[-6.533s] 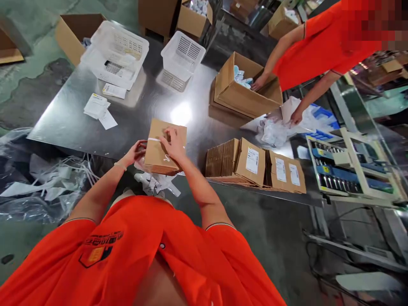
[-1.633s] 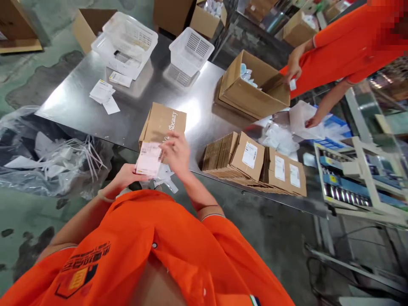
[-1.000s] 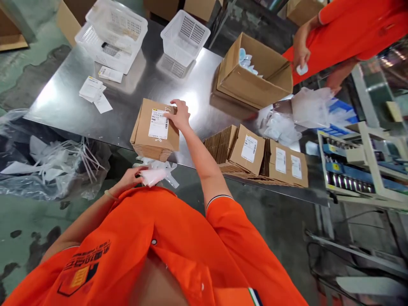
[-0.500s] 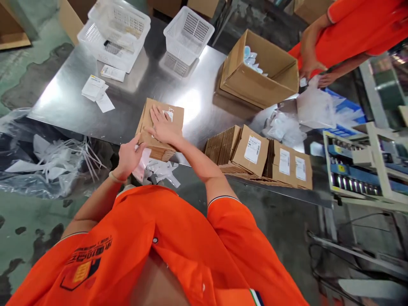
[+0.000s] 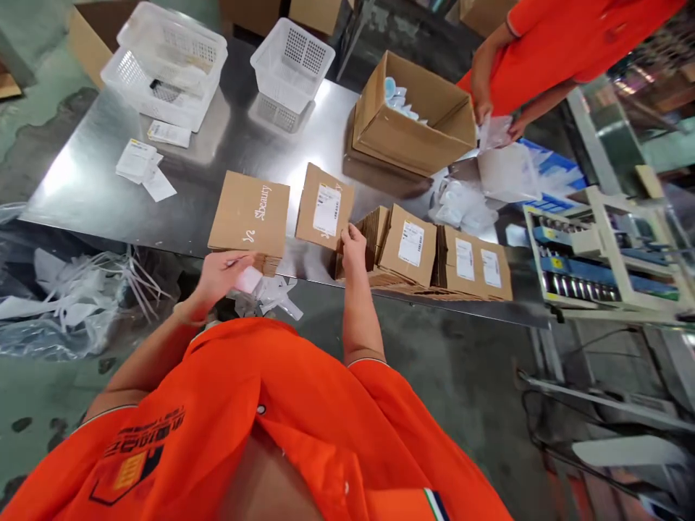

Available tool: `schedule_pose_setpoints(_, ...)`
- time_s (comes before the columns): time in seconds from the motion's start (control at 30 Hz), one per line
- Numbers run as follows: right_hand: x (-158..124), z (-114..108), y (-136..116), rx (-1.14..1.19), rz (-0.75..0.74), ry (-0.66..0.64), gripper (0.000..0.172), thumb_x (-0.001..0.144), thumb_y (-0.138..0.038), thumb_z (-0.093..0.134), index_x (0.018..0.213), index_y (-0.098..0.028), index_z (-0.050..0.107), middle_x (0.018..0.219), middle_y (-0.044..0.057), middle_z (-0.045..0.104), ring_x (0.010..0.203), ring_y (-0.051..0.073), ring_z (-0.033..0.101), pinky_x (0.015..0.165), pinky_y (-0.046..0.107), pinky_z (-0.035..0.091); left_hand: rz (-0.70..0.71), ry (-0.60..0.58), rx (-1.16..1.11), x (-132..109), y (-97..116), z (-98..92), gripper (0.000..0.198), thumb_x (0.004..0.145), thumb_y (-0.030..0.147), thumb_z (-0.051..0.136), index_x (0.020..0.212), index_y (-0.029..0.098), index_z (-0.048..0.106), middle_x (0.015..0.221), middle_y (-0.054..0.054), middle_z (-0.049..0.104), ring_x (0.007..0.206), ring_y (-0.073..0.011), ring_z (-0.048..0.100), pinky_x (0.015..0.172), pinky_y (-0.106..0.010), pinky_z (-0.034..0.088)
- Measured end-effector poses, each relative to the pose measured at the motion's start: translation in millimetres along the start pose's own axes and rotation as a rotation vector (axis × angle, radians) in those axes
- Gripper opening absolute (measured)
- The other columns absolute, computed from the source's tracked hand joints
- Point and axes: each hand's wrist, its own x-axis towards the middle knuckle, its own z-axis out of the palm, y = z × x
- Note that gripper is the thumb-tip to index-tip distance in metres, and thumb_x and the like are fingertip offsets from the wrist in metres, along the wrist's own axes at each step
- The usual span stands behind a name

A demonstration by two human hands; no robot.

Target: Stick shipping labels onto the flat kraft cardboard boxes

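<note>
My left hand (image 5: 221,276) is at the table's near edge, pinching a pale pink packet (image 5: 248,279) at its fingertips. Just above it lies a flat cardboard mailer printed "Sbeauty" (image 5: 248,213), on a low stack of mailers. My right hand (image 5: 352,250) is open, with its fingers beside the corner of a labelled cardboard mailer (image 5: 324,215). A stack of flat cardboard (image 5: 374,231) lies just to its right. Across the table, a co-worker's hands (image 5: 491,108) hold a clear plastic bag (image 5: 495,133) beside an open carton (image 5: 413,119) of small blue-white items.
White perforated plastic baskets (image 5: 287,61) and paper slips (image 5: 138,161) stand on the steel table (image 5: 70,174). Labelled mailers (image 5: 410,246) sit to the right. Plastic waste (image 5: 59,307) lies on the floor at left, and a blue-and-white machine (image 5: 597,260) stands at right.
A labelled mailer now lies separately, right of the "Sbeauty" mailer. My right hand has moved right, off the stack, and my left hand has drawn back toward the table edge with the pink packet.
</note>
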Motion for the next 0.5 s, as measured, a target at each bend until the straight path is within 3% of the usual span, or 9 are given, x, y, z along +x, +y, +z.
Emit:
schedule_pose_setpoints(0.07, 0, -18, 3, -0.089, 0.073, 0.043, 0.047, 0.093, -0.043, 0.057, 0.127, -0.013, 0.070, 0.124, 0.017, 0.079, 0.115, 0.026, 0.071, 0.109, 0.045, 0.058, -0.016, -0.007, 0.002, -8, -1, -15.2, 0.044, 0.079, 0.056, 0.086, 0.099, 0.017, 0.088, 0.094, -0.008, 0.084, 0.093, -0.0285, 0.075, 0.085, -0.036, 0.062)
schedule_pose_setpoints(0.13, -11, -24, 0, -0.262, 0.092, 0.065, 0.052, 0.093, -0.045, 0.061, 0.131, -0.011, 0.070, 0.128, 0.023, 0.076, 0.123, 0.031, 0.069, 0.109, 0.048, 0.057, -0.037, -0.047, -0.097, -18, -2, -28.3, 0.057, 0.068, 0.047, 0.096, 0.115, 0.017, 0.087, 0.109, -0.009, 0.085, 0.094, -0.0270, 0.075, 0.085, -0.034, 0.062)
schedule_pose_setpoints(0.23, -55, -1, -13, -0.397, -0.154, -0.002, 0.054, 0.093, -0.049, 0.068, 0.136, -0.016, 0.071, 0.138, 0.023, 0.072, 0.132, 0.035, 0.066, 0.110, 0.049, 0.055, -0.036, -0.051, -0.334, -31, 1, -35.3, 0.081, 0.057, 0.034, 0.104, 0.133, 0.018, 0.080, 0.125, -0.011, 0.082, 0.102, -0.0257, 0.076, 0.086, -0.029, 0.061)
schedule_pose_setpoints(0.3, -96, 32, -26, -0.295, -0.386, -0.291, 0.050, 0.093, -0.051, 0.072, 0.134, -0.022, 0.073, 0.136, 0.016, 0.074, 0.129, 0.032, 0.067, 0.106, 0.045, 0.057, -0.026, 0.001, -0.476, -37, 3, -35.4, 0.080, 0.058, 0.031, 0.105, 0.132, 0.019, 0.079, 0.120, -0.010, 0.083, 0.100, -0.0241, 0.076, 0.084, -0.027, 0.061)
schedule_pose_setpoints(0.37, -136, 71, -37, -0.145, -0.481, -0.698, 0.048, 0.089, -0.051, 0.079, 0.129, -0.024, 0.075, 0.125, 0.009, 0.077, 0.116, 0.029, 0.070, 0.096, 0.039, 0.059, -0.024, 0.076, -0.590, -37, 2, -38.7, 0.080, 0.058, 0.029, 0.105, 0.132, 0.020, 0.078, 0.110, -0.006, 0.083, 0.094, -0.0215, 0.076, 0.080, -0.027, 0.061)
schedule_pose_setpoints(0.43, -166, 108, -42, -0.067, -0.408, -0.963, 0.038, 0.087, -0.046, 0.082, 0.116, -0.022, 0.077, 0.105, 0.005, 0.078, 0.098, 0.025, 0.070, 0.084, 0.033, 0.057, -0.028, 0.188, -0.670, -34, -6, -47.9, 0.079, 0.061, 0.025, 0.104, 0.134, 0.022, 0.075, 0.097, -0.001, 0.081, 0.081, -0.0166, 0.073, 0.075, -0.025, 0.059)
schedule_pose_setpoints(0.5, -184, 135, -42, -0.033, -0.273, -1.013, 0.028, 0.088, -0.041, 0.081, 0.106, -0.021, 0.076, 0.084, 0.000, 0.070, 0.081, 0.020, 0.064, 0.074, 0.029, 0.053, -0.017, 0.320, -0.701, -30, -19, -60.0, 0.073, 0.069, 0.027, 0.102, 0.135, 0.022, 0.072, 0.085, 0.004, 0.077, 0.073, -0.0125, 0.069, 0.071, -0.022, 0.056)
